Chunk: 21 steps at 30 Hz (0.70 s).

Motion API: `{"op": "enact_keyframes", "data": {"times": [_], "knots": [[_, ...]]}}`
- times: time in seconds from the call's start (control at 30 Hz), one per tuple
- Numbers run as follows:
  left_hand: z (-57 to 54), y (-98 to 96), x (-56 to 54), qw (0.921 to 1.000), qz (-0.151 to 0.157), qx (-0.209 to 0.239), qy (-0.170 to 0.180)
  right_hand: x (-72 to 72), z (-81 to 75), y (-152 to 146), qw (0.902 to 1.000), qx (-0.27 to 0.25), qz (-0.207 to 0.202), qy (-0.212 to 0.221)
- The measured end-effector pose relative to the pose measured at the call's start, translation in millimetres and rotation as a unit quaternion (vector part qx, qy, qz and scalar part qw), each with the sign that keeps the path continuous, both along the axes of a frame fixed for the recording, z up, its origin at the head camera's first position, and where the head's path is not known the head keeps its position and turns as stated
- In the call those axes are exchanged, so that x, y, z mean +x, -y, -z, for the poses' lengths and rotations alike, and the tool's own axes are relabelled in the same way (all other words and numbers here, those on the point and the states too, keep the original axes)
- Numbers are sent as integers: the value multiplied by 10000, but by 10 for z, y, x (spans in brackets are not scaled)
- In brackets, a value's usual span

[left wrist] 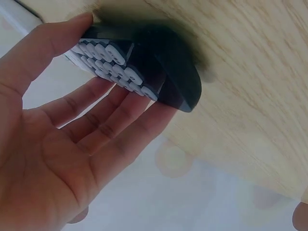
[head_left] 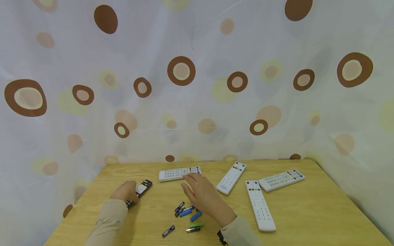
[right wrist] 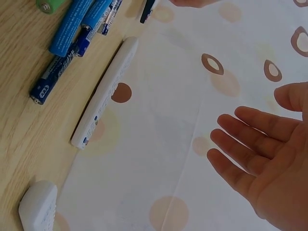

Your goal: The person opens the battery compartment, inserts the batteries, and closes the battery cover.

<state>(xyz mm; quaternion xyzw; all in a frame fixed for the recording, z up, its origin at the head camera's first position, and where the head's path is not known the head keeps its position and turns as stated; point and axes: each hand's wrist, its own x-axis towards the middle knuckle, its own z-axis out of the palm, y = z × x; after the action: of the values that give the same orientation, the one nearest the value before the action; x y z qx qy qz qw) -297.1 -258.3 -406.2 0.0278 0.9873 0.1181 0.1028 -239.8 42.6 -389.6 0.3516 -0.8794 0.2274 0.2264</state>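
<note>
At the left of the table, my left hand point(head_left: 124, 192) grips a black remote control point(head_left: 144, 187) by its sides. The left wrist view shows the thumb on one edge and the fingers along the other, with the remote's pale buttons point(left wrist: 115, 54) between them. My right hand point(head_left: 207, 197) hovers with relaxed, spread fingers, and its palm holds nothing in the right wrist view. Below it lie several loose batteries, among them a blue battery point(head_left: 196, 216) and a green battery point(head_left: 196, 224). A white remote control point(head_left: 173, 174) lies just beyond its fingertips, partly covered in the head view.
Three more white remotes lie to the right: one angled remote point(head_left: 231, 178), one near remote point(head_left: 260, 206) and one far-right remote point(head_left: 281, 180). A single battery point(head_left: 168, 231) lies near the front of the wooden table point(head_left: 311, 212). A dotted curtain point(head_left: 197, 102) hangs behind.
</note>
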Motion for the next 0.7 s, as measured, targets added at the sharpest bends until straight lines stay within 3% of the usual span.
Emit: {"op": "enact_keyframes", "data": {"times": [0.3,0.53,0.7], "knots": [[-20,-17,-22,9999,70,60,-40,-1,49,13,9999,124,27,65],[-105,-123,-8,9997,157,127,-108,-14,62,3,9998,43,-42,-202],[-132,-218,40,9987,280,308,-289,-10,63,3,10000,79,-18,42]]}}
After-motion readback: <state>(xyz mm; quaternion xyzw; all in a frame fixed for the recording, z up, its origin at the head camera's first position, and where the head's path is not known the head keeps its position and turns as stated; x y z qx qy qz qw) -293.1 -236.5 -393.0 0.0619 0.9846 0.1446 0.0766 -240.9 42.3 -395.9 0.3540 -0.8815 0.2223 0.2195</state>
